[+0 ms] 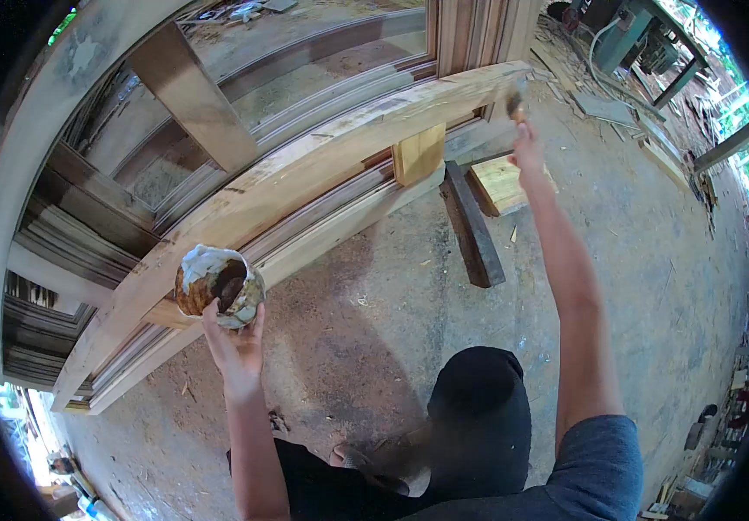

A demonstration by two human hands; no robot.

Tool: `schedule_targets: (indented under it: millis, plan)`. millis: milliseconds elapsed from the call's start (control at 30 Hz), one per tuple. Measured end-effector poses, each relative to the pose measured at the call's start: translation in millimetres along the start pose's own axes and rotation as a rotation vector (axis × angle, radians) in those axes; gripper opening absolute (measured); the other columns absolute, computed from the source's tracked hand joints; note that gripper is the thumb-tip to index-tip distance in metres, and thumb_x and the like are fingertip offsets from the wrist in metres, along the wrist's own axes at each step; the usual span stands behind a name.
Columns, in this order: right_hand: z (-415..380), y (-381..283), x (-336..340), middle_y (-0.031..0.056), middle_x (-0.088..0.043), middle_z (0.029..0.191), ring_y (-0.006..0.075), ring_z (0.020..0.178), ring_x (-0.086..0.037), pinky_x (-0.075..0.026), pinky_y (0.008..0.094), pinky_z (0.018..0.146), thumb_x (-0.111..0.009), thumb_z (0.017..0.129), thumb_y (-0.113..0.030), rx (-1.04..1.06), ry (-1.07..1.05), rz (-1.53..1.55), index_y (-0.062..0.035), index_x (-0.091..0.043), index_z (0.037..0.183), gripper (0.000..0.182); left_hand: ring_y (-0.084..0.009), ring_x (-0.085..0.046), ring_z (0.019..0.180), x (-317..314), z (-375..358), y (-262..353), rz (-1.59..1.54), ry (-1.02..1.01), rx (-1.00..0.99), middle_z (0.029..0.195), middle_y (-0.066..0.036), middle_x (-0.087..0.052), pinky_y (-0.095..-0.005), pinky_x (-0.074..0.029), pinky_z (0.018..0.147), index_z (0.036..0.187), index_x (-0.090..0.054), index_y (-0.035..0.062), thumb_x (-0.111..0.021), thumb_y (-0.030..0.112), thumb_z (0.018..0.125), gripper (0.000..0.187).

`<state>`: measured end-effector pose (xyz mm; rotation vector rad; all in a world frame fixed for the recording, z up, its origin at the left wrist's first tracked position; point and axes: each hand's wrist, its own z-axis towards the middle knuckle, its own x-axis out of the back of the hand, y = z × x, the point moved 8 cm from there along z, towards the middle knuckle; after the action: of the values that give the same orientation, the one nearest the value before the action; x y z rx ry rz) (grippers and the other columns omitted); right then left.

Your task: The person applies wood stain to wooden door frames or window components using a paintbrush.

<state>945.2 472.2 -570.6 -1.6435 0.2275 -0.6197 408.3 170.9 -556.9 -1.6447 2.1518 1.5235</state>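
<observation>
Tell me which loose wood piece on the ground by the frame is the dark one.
The long narrow plank, running from under the frame toward the person. The square block beside it, below the right hand, is pale yellow.

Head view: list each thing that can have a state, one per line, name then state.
Left hand: raised, gripping a container from below.
Rusty round tin smeared with white paste: open, tilted toward the camera, held up.
Right hand: stretched out, closed on a brush handle.
Small brush: blurred, at the beam's end.
Long pale wooden beam: lying across stacked frames.
Dark wooden plank: flat on the floor.
</observation>
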Motion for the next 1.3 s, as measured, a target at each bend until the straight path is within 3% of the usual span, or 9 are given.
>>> schedule_targets:
  millis: [233, 300, 433, 633, 667, 700, 733, 1133, 1300]
  plan:
    - [6.1, 13.4, -37.0, 0.0113, -0.063, 0.094, 0.0247, 0.075, -0.061, -0.05, 0.0363, 0.051, -0.041, 0.098, -0.025, 0.064, -0.051, -0.001, -0.0095, -0.05, 0.129, 0.035, -0.0245, -0.052, 0.113, -2.3, -18.5, 4.4, 0.038, 0.045, 0.006, 0.125, -0.004, -0.05, -0.0442, -0.048, 0.095, 0.125, -0.048, 0.0143, -0.064, 0.028, 0.084, 0.046]
    - [-75.7, -14.1, -72.2, 0.028, -0.056, 0.113, 0.0447, 0.099, -0.055, -0.045, 0.0467, 0.082, -0.04, 0.097, -0.022, 0.639, -0.201, -0.229, -0.0061, -0.047, 0.13, 0.037, -0.025, -0.052, 0.113, 4.2, -24.5, 12.5, 0.044, 0.159, -0.047, 0.125, -0.005, -0.051, -0.0439, -0.049, 0.094, 0.125, -0.048, 0.0134, -0.064, 0.028, 0.084, 0.047]
    - [-193.8, 0.5, -105.1, 0.0201, -0.062, 0.112, 0.0312, 0.105, -0.06, -0.044, 0.0366, 0.091, -0.042, 0.098, -0.023, 0.196, -0.803, -0.202, -0.0031, -0.05, 0.129, 0.038, -0.0273, -0.05, 0.113, 34.2, -25.3, 39.2, 0.056, 0.168, -0.106, 0.125, -0.006, -0.045, -0.0456, -0.053, 0.085, 0.124, -0.047, 0.0189, -0.065, 0.027, 0.083, 0.045]
    - [-96.6, 14.9, -64.9, 0.01, -0.052, 0.121, 0.0246, 0.102, -0.054, -0.047, 0.035, 0.085, -0.035, 0.099, -0.026, 0.261, -0.454, -0.105, -0.0036, -0.045, 0.132, 0.041, -0.0253, -0.054, 0.108, 23.7, -84.5, 96.0, 0.005, 0.164, -0.238, 0.119, -0.009, -0.055, -0.0407, -0.051, 0.088, 0.123, -0.047, 0.0074, -0.06, 0.029, 0.086, 0.044]
    - [-75.2, -1.2, -52.0, 0.0088, -0.051, 0.119, 0.0223, 0.095, -0.055, -0.05, 0.0324, 0.071, -0.036, 0.098, -0.03, 0.972, -0.094, -0.407, -0.0049, -0.041, 0.135, 0.045, -0.0255, -0.054, 0.108, 29.1, -94.6, 102.9, -0.016, 0.224, -0.227, 0.12, -0.01, -0.054, -0.0408, -0.051, 0.089, 0.123, -0.048, 0.0078, -0.059, 0.029, 0.086, 0.044]
    - [-65.7, 1.6, -43.6, 0.0103, -0.05, 0.118, 0.0203, 0.092, -0.054, -0.051, 0.0313, 0.061, -0.039, 0.097, -0.033, 0.095, -0.2, 0.039, -0.0048, -0.041, 0.136, 0.048, -0.0256, -0.054, 0.109, 36.3, -105.3, 109.9, -0.037, 0.27, -0.206, 0.121, -0.01, -0.054, -0.0409, -0.05, 0.09, 0.123, -0.048, 0.0082, -0.059, 0.03, 0.086, 0.044]
    - [-45.8, 20.7, -38.9, 0.0114, -0.052, 0.114, 0.0187, 0.087, -0.053, -0.048, 0.031, 0.056, -0.04, 0.097, -0.033, -0.056, -0.146, 0.046, -0.009, -0.041, 0.137, 0.047, -0.0256, -0.054, 0.11, 48.3, -109.2, 117.9, -0.004, 0.284, -0.222, 0.122, -0.009, -0.053, -0.0413, -0.049, 0.091, 0.124, -0.048, 0.009, -0.057, 0.031, 0.087, 0.044]
    - [-420.3, -65.4, -239.4, -0.0062, -0.039, 0.071, 0.006, 0.059, -0.039, -0.039, 0.0246, 0.049, -0.051, 0.094, -0.045, -0.074, -1.214, 0.095, -0.0228, -0.038, 0.14, 0.053, -0.0274, -0.05, 0.112, 125.5, -63.4, 146.4, -0.292, 0.314, -0.166, 0.124, -0.009, -0.048, -0.0436, -0.051, 0.087, 0.125, -0.045, 0.0145, -0.065, 0.03, 0.081, 0.051]
    - [-389.3, -53.8, -223.9, -0.0061, -0.038, 0.072, 0.0055, 0.058, -0.035, -0.036, 0.0243, 0.046, -0.05, 0.095, -0.043, -0.072, -0.811, 0.327, -0.0222, -0.04, 0.139, 0.049, -0.0283, -0.048, 0.112, 155.9, -37.0, 175.3, -0.363, 0.312, -0.228, 0.13, -0.007, -0.04, -0.0456, -0.051, 0.085, 0.127, -0.039, 0.019, -0.068, 0.027, 0.078, 0.058]
